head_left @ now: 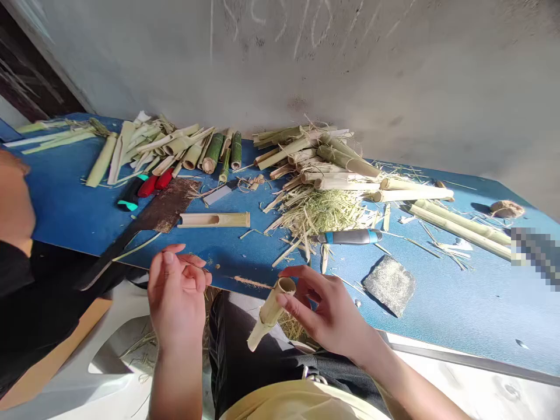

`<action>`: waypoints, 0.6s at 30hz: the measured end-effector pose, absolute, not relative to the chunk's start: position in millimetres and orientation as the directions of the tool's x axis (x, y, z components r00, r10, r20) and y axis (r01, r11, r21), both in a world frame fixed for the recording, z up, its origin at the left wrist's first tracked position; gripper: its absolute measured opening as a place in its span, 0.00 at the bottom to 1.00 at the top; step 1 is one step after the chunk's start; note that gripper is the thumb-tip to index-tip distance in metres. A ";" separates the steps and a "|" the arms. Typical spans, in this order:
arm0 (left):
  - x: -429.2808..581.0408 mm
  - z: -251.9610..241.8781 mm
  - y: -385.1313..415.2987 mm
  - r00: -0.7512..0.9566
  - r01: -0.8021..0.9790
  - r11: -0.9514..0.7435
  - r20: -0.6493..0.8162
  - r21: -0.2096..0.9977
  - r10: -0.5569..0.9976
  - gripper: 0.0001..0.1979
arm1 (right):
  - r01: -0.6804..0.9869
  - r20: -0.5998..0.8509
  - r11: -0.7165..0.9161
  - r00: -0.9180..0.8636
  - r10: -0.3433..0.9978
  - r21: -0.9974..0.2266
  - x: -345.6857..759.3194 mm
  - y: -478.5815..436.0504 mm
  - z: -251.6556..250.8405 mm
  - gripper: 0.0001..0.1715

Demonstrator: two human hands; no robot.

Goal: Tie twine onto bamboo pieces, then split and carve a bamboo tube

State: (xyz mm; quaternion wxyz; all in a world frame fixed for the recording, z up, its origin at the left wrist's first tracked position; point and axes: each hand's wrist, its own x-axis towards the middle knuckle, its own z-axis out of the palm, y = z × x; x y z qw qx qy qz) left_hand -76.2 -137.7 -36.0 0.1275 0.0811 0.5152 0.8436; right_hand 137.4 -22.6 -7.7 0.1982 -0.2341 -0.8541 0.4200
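we note a short bamboo tube (270,312) held just off the near edge of the desk (459,303), over the lap, open mouth up. the right hand (335,318) has its grip closed on the tube's upper end, thumb and fingertips at the rim. the left hand (177,291) is loosely curled and empty. we judge the tube light, stiff, smooth-skinned and liable to split at the thin rim, so better held mid-length. a cleaver (168,207) lies on the desk.
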 end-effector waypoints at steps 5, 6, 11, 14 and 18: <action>-92.4 -32.7 -139.5 -0.958 -0.171 -0.490 -0.027 0.855 0.287 0.14 | 0.227 0.180 0.588 -0.814 0.552 -0.777 138.9 -17.5 -7.8 0.18; -94.3 -32.3 -139.5 -0.957 -0.167 -0.487 -0.022 0.857 0.290 0.14 | 0.221 0.191 0.604 -0.818 0.542 -0.765 139.5 -16.7 -7.4 0.18; -110.5 -31.6 -144.5 -0.958 -0.111 -0.487 0.037 0.866 0.285 0.12 | 0.236 0.157 0.580 -0.824 0.545 -0.780 147.0 -13.2 -6.4 0.19; -132.9 -26.6 -151.9 -0.973 -0.050 -0.479 0.065 0.876 0.219 0.09 | 0.264 0.114 0.538 -0.814 0.570 -0.800 158.1 -9.9 -7.7 0.20; -161.4 -7.0 -154.1 -0.970 0.161 -0.433 0.223 0.887 0.096 0.09 | 0.289 0.091 0.488 -0.782 0.617 -0.823 180.4 -0.5 -13.6 0.21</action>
